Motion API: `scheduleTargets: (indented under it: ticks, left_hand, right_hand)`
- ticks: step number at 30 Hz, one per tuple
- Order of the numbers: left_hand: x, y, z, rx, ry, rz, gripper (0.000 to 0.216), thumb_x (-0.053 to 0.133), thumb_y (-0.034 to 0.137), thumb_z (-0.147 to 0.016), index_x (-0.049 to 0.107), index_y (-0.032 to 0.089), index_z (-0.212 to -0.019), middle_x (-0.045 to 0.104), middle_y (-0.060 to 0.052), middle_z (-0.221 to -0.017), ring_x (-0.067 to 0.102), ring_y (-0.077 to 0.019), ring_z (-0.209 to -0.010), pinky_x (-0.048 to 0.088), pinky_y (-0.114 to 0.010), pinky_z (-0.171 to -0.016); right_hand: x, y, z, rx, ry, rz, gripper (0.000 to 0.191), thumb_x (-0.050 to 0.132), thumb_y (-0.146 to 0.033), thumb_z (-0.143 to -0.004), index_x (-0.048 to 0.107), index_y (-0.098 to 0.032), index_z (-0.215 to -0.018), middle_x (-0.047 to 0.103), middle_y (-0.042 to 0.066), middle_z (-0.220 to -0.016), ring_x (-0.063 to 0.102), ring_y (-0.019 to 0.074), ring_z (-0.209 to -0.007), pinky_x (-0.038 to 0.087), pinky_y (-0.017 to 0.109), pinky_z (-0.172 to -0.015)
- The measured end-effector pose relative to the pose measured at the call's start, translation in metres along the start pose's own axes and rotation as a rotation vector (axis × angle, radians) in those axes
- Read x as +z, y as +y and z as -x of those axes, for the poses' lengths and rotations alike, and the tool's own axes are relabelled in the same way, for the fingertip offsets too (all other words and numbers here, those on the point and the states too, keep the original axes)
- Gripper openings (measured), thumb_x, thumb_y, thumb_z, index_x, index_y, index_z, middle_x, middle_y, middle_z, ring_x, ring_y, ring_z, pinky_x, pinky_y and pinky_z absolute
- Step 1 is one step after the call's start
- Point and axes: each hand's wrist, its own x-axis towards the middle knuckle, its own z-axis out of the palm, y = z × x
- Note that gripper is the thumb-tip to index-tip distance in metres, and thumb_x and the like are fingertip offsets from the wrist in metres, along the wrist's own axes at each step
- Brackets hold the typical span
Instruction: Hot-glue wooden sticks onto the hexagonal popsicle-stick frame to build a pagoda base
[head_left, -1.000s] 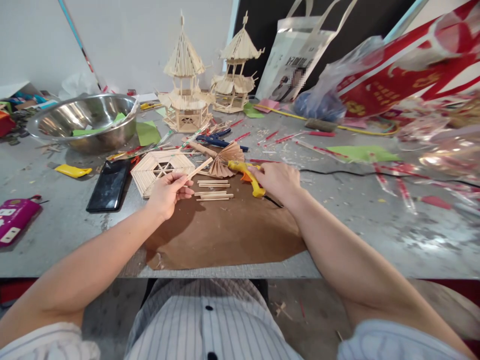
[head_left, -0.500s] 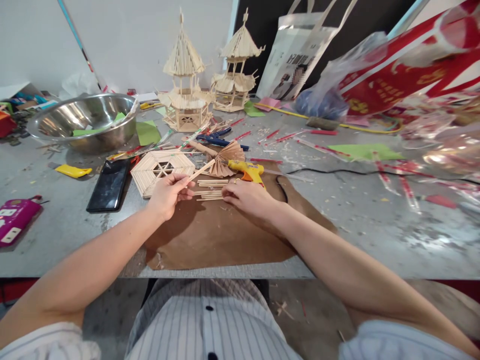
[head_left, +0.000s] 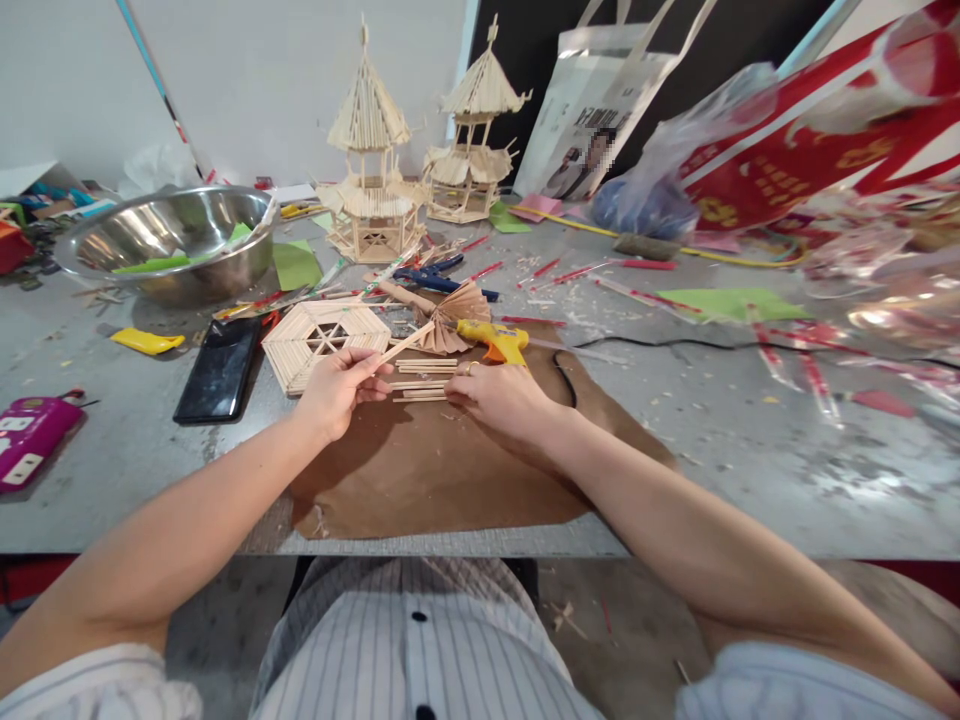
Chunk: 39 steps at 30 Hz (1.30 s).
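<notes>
My left hand [head_left: 337, 385] pinches a thin wooden stick [head_left: 405, 342] that points up and right toward a fan-shaped stick piece [head_left: 450, 318]. My right hand [head_left: 499, 398] rests on the brown paper mat [head_left: 450, 460], its fingertips touching the right ends of a small row of loose sticks [head_left: 420, 380]. A yellow glue gun [head_left: 495, 342] lies just beyond that hand, its black cord running right. A hexagonal stick panel [head_left: 319, 335] lies left of the sticks.
Two stick pagodas [head_left: 371, 175] stand at the back centre. A steel bowl [head_left: 169, 240], black phone [head_left: 220, 368], yellow cutter [head_left: 146, 342] and pink power strip [head_left: 26, 435] lie left. Blue pliers [head_left: 435, 280], red straws, green paper and plastic bags clutter the right.
My right hand has let go of the glue gun, leaving it on the mat, and moved left to the loose sticks. My left hand has kept its stick almost still.
</notes>
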Motion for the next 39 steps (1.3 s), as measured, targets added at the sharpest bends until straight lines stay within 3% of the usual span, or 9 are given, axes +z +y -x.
scheduleTargets:
  ticks: [18,23,27,34,39]
  left_hand:
    - [0.002,-0.001,0.001,0.006,0.004,-0.028,0.004,0.059,0.011,-0.075,0.056,0.012,-0.078,0.066,-0.003,-0.067,0.059,-0.0089,-0.046,0.048,-0.019,-0.045]
    - [0.002,-0.001,0.001,-0.001,-0.012,-0.034,0.003,0.056,0.010,-0.076,0.055,0.012,-0.077,0.066,-0.003,-0.065,0.059,-0.0095,-0.046,0.048,-0.019,-0.044]
    - [0.001,-0.004,0.001,-0.015,-0.044,-0.035,0.003,0.057,0.011,-0.075,0.055,0.012,-0.077,0.065,-0.003,-0.065,0.059,-0.0098,-0.046,0.048,-0.020,-0.045]
    - [0.002,-0.005,0.002,-0.063,-0.080,-0.042,0.003,0.057,0.010,-0.075,0.054,0.010,-0.076,0.064,-0.003,-0.063,0.060,-0.0101,-0.046,0.050,-0.020,-0.046]
    - [0.003,-0.005,0.003,-0.080,-0.100,-0.064,0.003,0.057,0.011,-0.076,0.054,0.010,-0.077,0.065,-0.004,-0.066,0.060,-0.0096,-0.047,0.050,-0.019,-0.046]
  right_hand:
    - [0.000,0.001,0.000,0.012,-0.058,-0.082,0.022,0.035,-0.020,-0.088,0.056,-0.016,-0.093,0.062,0.010,-0.095,0.058,0.0188,-0.077,0.032,0.027,-0.058]
    - [0.000,0.012,-0.001,0.091,0.117,-0.141,0.023,0.031,-0.022,-0.090,0.052,-0.016,-0.095,0.061,0.010,-0.094,0.056,0.0199,-0.079,0.034,0.028,-0.062]
    - [-0.002,0.015,0.000,0.035,0.279,-0.201,0.020,0.033,-0.020,-0.088,0.052,-0.016,-0.090,0.061,0.009,-0.091,0.055,0.0192,-0.082,0.036,0.027,-0.066]
    - [0.005,0.014,-0.001,-0.035,0.434,-0.286,0.018,0.036,-0.020,-0.087,0.053,-0.017,-0.086,0.056,0.011,-0.112,0.055,0.0186,-0.092,0.040,0.028,-0.073]
    - [0.010,0.015,-0.001,-0.049,0.456,-0.301,0.016,0.037,-0.021,-0.087,0.052,-0.018,-0.086,0.060,0.010,-0.108,0.057,0.0193,-0.088,0.041,0.029,-0.071]
